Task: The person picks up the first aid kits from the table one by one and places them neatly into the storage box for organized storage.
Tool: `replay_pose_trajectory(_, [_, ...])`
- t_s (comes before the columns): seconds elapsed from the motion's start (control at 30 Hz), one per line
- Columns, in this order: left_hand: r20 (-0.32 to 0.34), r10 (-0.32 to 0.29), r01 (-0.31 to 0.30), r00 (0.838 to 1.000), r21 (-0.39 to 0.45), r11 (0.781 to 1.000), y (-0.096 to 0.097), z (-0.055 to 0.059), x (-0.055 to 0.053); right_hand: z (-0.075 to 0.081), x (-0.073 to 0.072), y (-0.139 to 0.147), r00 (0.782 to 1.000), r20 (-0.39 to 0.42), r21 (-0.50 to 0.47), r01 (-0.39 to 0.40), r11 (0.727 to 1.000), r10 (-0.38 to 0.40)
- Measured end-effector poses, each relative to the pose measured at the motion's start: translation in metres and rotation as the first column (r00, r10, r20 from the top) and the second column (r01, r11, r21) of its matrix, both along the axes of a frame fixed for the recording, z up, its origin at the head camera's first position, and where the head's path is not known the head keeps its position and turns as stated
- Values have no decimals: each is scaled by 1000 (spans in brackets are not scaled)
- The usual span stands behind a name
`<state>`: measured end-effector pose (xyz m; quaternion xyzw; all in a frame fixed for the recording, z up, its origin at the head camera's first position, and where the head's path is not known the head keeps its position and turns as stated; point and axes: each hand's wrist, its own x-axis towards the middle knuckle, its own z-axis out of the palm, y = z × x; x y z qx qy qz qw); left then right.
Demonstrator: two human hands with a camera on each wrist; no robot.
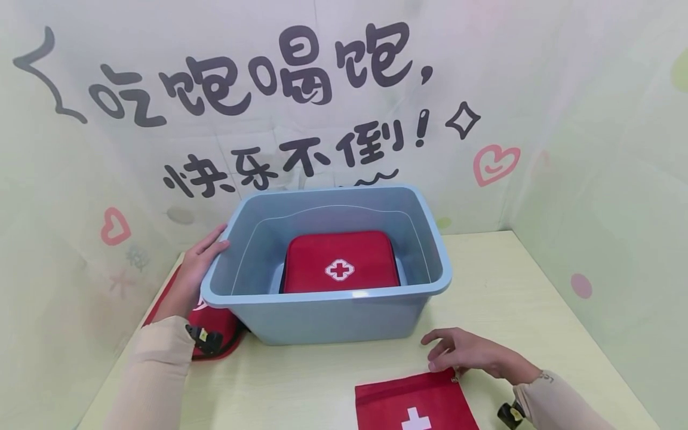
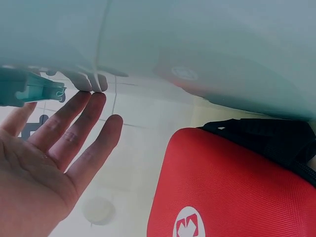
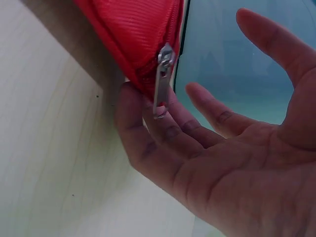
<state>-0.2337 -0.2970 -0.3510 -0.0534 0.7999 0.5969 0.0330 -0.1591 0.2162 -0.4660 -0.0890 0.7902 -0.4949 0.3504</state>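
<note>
Pouch [image 1: 387,401] with a white cross is nearer you than the blue tub [image 1: 333,321] on the tabletop [image 1: 301,382]. Your right hand [image 1: 473,353] touches the pouch's zipped corner (whether the fingers grip, you cannot tell); your left hand [image 1: 194,270] lays straight fingers on the tub's side.

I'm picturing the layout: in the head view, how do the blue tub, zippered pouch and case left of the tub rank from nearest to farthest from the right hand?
1. Red zippered pouch: at the right hand.
2. Blue plastic tub: ahead, to the hand's left.
3. Red case: far left, past the tub.
</note>
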Motion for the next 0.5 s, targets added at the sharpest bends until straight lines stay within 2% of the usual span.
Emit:
replay_pose_trajectory(0.27, [14, 9, -9, 1000, 10, 1000, 0, 0, -1, -5, -1, 5, 998, -5, -93, -61, 994, 61])
replay_pose_trajectory(0.5, [25, 16, -17, 1000, 16, 1000, 1, 0, 0, -6, -2, 9, 978, -13, -155, -206, 966, 207])
